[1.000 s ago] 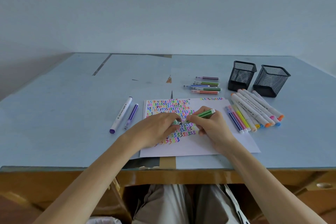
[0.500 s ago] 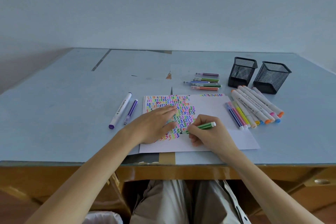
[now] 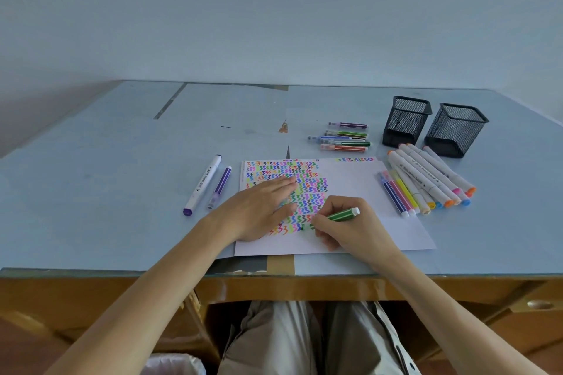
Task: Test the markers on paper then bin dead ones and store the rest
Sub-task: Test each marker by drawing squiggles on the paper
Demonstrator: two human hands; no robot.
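The right hand (image 3: 350, 224) grips a green marker (image 3: 338, 215), fingers curled round its barrel, the tip down on the paper (image 3: 359, 189) at the lower end of a block of coloured squiggles (image 3: 307, 189). The marker's white end points up and to the right. The left hand (image 3: 262, 207) lies flat on the paper's left half, fingers straight and together, pressing the sheet down over the squiggles.

The paper lies near the desk's (image 3: 106, 192) front edge, about midway along it. A second short row of squiggles (image 3: 354, 159) runs along the sheet's far right corner.

Left of the paper, two markers lie side by side: a white one with a purple end (image 3: 202, 185) and a thinner purple one (image 3: 220, 187). Beyond the paper's far edge lies a small cluster of thin striped markers (image 3: 344, 137), stacked in parallel. At the paper's right edge, a row of thin markers (image 3: 397, 193) touches a fan of thick white markers (image 3: 429, 175) with coloured caps.

Two black mesh cups (image 3: 406, 120) (image 3: 455, 129) stand upright toward the desk's far right, just beyond the thick markers, near each other.

A white-lined bin (image 3: 173, 364) shows under the desk, left of the person's knees.
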